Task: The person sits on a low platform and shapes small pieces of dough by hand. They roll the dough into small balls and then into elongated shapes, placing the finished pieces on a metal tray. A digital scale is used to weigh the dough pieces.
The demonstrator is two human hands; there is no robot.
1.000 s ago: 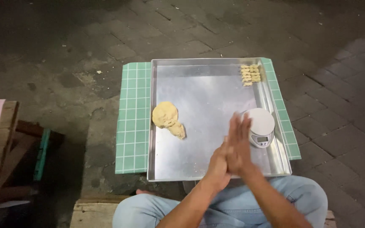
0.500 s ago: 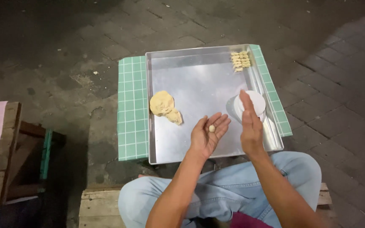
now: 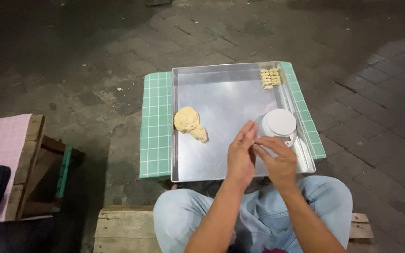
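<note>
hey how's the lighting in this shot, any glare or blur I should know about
Head view: light falls mainly on the metal tray, which shows a soft sheen without harsh glare; the paving around darkens toward the edges; left hand, right hand and dough lump look reasonably sharp.

Dark grey brick paving [image 3: 94, 51] all round, dimly lit, brighter near the middle. Green checked cloth [image 3: 155, 126] spread flat on it. Wooden pallet [image 3: 118, 229] at the near edge. Pink checked cloth [image 3: 1, 140] over wooden furniture at left.
</note>
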